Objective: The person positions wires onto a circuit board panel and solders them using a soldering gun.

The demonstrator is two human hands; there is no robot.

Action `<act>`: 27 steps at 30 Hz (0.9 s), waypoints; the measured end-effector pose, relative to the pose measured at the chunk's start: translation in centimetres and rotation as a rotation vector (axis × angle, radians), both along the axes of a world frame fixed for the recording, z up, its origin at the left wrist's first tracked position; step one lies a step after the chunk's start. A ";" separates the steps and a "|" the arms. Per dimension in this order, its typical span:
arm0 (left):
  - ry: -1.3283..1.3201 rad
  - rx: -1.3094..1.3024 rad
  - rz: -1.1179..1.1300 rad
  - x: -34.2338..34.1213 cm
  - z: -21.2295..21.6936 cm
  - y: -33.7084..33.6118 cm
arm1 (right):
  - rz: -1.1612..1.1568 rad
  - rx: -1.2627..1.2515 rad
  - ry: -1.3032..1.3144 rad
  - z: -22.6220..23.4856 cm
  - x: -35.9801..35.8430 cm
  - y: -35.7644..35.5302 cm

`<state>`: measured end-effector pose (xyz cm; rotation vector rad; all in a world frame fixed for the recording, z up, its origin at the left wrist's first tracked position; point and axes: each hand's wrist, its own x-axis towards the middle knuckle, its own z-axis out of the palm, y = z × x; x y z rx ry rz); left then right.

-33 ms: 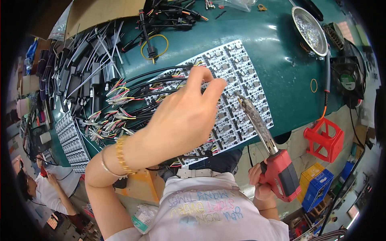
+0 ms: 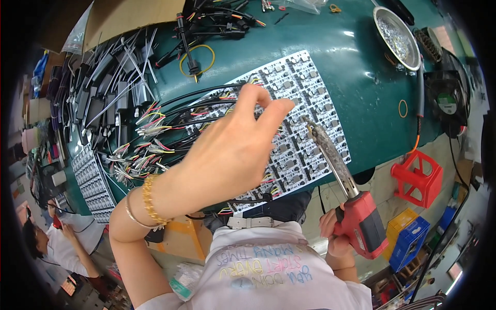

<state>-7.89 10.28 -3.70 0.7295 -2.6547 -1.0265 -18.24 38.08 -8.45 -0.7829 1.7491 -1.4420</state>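
Observation:
My left hand (image 2: 232, 139) is over a white circuit board panel (image 2: 323, 139) covered in small dark parts. Its forefinger is bent and its thumb stretches to the right, with a gap showing between them. The other fingers are curled under the palm, and whatever they hold is hidden. Black cables (image 2: 191, 93) with red, yellow and white wire ends run from the left to beneath this hand. Wrapped round the red and black handle of a soldering gun (image 2: 364, 225) is my right hand (image 2: 336, 235). The gun's dark tip points at the panel, just right of my left thumb.
Black cased parts with grey leads (image 2: 108, 93) are heaped at the left, above another panel (image 2: 93, 181). Black connectors (image 2: 222, 23) lie at the back. A metal bowl (image 2: 398, 41) and a fan (image 2: 447, 101) are at the right. Below stands a red stool (image 2: 418, 178). A co-worker (image 2: 72, 243) sits lower left.
My left thumb has shifted slightly right, widening its gap from the forefinger. The soldering gun's tip has moved a little up and to the left.

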 end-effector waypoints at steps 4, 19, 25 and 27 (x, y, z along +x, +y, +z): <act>-0.051 0.002 -0.147 0.0 0.1 -1.4 | 0.019 0.034 0.109 -1.4 -0.1 1.9; 0.103 -0.258 -0.145 0.0 -1.8 -0.6 | -0.066 -0.046 -0.097 -0.5 0.2 0.6; 0.126 -0.289 -0.133 -0.1 -2.0 -0.2 | -0.027 -0.071 -0.107 -1.1 0.0 2.5; 0.152 -0.221 -0.039 -0.2 -1.7 0.6 | -0.023 0.000 -0.057 -1.2 0.2 3.4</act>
